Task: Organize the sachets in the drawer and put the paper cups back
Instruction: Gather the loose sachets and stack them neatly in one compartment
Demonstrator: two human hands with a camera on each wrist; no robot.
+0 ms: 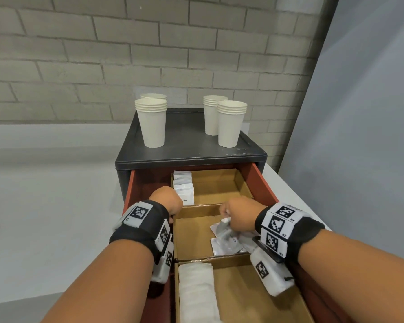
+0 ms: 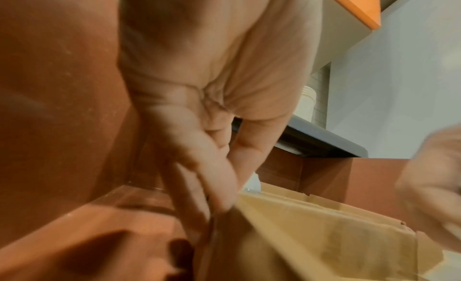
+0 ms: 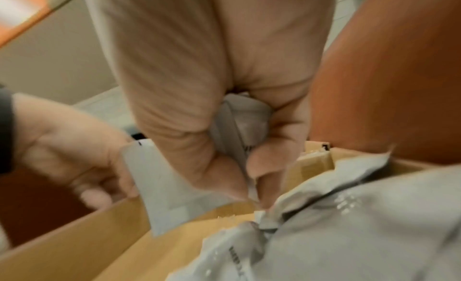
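The red-brown drawer (image 1: 261,183) stands pulled out, with a cardboard insert (image 1: 216,183) splitting it into three compartments. White sachets (image 1: 183,183) stand upright at the left of the back compartment. Crumpled silvery sachets (image 1: 224,241) lie loose at the right of the middle one. My right hand (image 1: 236,215) reaches into that pile and grips a sachet (image 3: 244,117) in its curled fingers. My left hand (image 1: 166,201) pinches the insert's left wall (image 2: 286,210), fingers outside and thumb inside. Several stacks of paper cups (image 1: 151,123) stand on the black cabinet top (image 1: 187,141).
More white sachets (image 1: 196,287) lie flat at the left of the front compartment. The cabinet sits on a pale counter (image 1: 44,217), close to its right edge. A brick wall (image 1: 103,54) rises behind and a grey panel (image 1: 359,113) at the right.
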